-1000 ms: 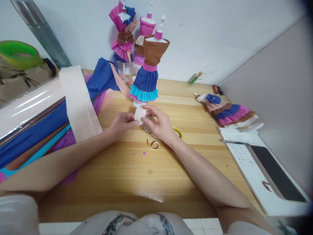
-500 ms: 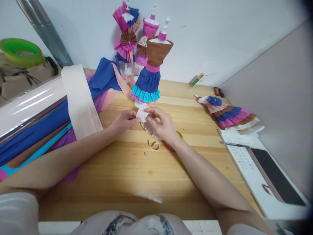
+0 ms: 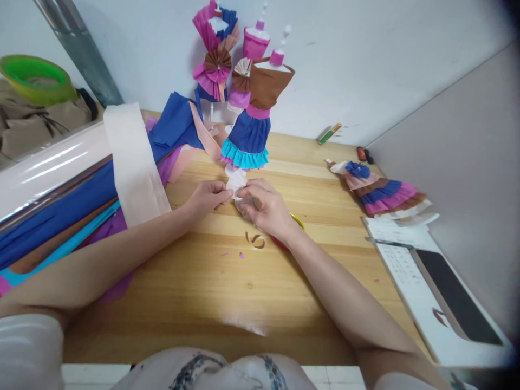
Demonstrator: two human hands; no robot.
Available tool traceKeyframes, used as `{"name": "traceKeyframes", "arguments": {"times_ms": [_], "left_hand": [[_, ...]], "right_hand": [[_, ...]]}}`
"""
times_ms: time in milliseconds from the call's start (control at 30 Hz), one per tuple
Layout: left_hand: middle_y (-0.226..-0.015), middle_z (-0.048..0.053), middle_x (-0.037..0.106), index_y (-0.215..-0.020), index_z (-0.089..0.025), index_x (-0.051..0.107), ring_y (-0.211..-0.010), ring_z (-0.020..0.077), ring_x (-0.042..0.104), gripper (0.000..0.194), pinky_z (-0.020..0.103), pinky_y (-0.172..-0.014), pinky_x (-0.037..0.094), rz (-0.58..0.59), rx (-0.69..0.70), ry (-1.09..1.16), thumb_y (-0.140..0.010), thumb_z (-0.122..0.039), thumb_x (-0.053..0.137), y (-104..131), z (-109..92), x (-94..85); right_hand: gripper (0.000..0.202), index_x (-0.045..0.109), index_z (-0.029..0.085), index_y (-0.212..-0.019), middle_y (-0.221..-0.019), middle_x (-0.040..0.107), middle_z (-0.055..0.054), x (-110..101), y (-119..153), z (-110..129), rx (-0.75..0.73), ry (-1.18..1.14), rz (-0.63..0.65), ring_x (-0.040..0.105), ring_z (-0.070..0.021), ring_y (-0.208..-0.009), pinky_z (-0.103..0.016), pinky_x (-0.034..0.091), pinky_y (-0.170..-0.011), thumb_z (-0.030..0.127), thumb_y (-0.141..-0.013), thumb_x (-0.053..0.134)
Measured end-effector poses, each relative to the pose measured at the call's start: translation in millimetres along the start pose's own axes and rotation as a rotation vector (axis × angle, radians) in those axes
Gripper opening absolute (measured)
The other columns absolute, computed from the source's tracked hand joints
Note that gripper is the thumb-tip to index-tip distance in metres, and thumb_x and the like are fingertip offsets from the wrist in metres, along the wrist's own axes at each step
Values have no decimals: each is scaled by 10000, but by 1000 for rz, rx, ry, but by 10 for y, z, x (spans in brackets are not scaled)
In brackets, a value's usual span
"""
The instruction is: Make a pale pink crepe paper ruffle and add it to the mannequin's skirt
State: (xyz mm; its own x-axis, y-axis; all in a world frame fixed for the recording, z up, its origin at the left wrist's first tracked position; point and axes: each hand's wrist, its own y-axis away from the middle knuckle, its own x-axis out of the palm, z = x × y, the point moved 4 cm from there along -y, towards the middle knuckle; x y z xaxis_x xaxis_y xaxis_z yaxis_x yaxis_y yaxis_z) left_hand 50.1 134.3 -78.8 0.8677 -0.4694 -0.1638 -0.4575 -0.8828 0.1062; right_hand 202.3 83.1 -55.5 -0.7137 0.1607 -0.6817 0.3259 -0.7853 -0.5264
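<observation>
Between my hands is a strip of white crepe paper [image 3: 236, 180] with a gathered, ruffled edge. My left hand [image 3: 209, 198] pinches its left side between thumb and fingers. My right hand [image 3: 268, 207] is closed on the strip's right side, and part of the paper hangs beneath its fingers. Just behind them stands a small dress form in a paper dress, with a brown top [image 3: 268, 84], a blue skirt [image 3: 252, 131] and a turquoise ruffle [image 3: 245, 155]. Scissors with red and yellow handles [image 3: 298, 220] lie partly hidden under my right wrist.
Rolls of coloured crepe paper [image 3: 60, 216] fill the left side, near a green tape roll [image 3: 38, 81]. More dressed forms [image 3: 217, 59] stand at the back. A glue stick [image 3: 330, 134], a layered paper dress [image 3: 384, 189] and a white keyboard-like board [image 3: 400, 265] are rightward. Paper scraps [image 3: 258, 241] lie in front.
My right fingers have shifted slightly down and curled more along the white strip. The strip's upper part is now more bunched. The whole view has moved a little.
</observation>
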Motion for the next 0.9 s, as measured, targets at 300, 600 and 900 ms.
{"name": "traceKeyframes", "arguments": {"times_ms": [300, 600, 900], "left_hand": [[-900, 43, 675, -960, -143, 664, -717, 139, 595, 346, 200, -512, 434, 80, 27, 88, -690, -357, 701, 23, -13, -16], [-722, 29, 688, -812, -135, 705, -652, 138, 601, 218, 239, -597, 451, 58, 245, -61, -741, -339, 678, -25, -180, -82], [-692, -6, 694, -732, -165, 686, -651, 130, 584, 101, 246, -595, 370, 77, 328, -605, -778, -188, 599, 105, -386, -25]], "right_hand": [[141, 691, 206, -901, -863, 709, -46, -86, 8, 10, 177, -91, -71, 589, -227, -884, -374, 463, -815, 169, -771, 650], [127, 660, 191, -786, -777, 695, -42, -32, -24, 180, -18, 12, 141, 550, -205, -812, -358, 399, -792, 111, -794, 561], [154, 632, 177, -767, -790, 676, -64, 2, -4, 300, -87, 204, 276, 503, -220, -817, -342, 316, -723, 90, -715, 517]]}}
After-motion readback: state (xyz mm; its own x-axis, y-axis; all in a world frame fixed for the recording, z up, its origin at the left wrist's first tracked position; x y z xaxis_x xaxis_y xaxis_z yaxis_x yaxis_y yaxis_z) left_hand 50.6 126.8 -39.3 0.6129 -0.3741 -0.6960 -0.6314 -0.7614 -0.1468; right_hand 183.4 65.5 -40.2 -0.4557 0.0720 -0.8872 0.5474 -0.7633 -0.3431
